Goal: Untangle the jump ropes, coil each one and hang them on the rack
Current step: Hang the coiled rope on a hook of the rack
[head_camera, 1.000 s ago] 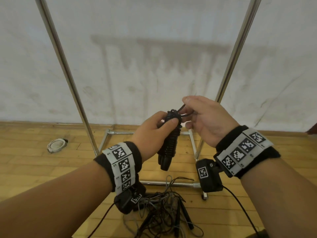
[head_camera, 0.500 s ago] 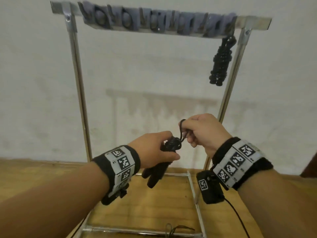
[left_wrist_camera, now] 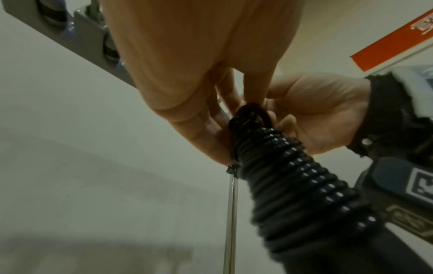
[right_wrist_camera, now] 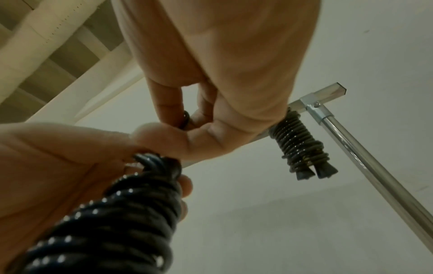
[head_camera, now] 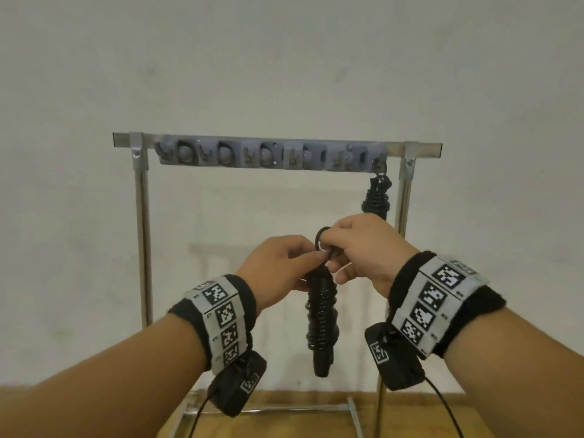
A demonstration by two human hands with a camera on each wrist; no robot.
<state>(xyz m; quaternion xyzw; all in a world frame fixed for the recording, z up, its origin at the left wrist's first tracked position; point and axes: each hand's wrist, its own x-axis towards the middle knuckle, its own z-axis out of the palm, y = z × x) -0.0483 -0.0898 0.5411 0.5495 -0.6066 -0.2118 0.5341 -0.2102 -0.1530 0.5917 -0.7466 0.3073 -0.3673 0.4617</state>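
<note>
A black jump rope wound tightly round its handles, the coiled rope point(head_camera: 321, 314) point(left_wrist_camera: 297, 181) point(right_wrist_camera: 112, 222), hangs upright between my hands in front of the rack. My left hand point(head_camera: 284, 267) point(left_wrist_camera: 222, 133) pinches the top of the bundle. My right hand point(head_camera: 357, 251) point(right_wrist_camera: 185, 120) pinches the small rope loop point(head_camera: 322, 237) that sticks up from it. A second coiled rope point(head_camera: 376, 197) point(right_wrist_camera: 300, 146) hangs from the rightmost hook of the metal rack point(head_camera: 139, 143) point(right_wrist_camera: 328, 94). The rack's crossbar sits above and behind both hands.
A grey strip of hooks point(head_camera: 262, 154) runs along the crossbar. Chrome posts point(head_camera: 142, 248) stand left and right of my hands. A white wall is behind; wooden floor point(head_camera: 284, 415) shows at the bottom. A camera cable point(head_camera: 442, 403) trails from my right wrist.
My view has tilted up from the floor pile to the whole rack top. Both hands have risen with the coiled rope, and the right hand has pulled a loop up from its top.
</note>
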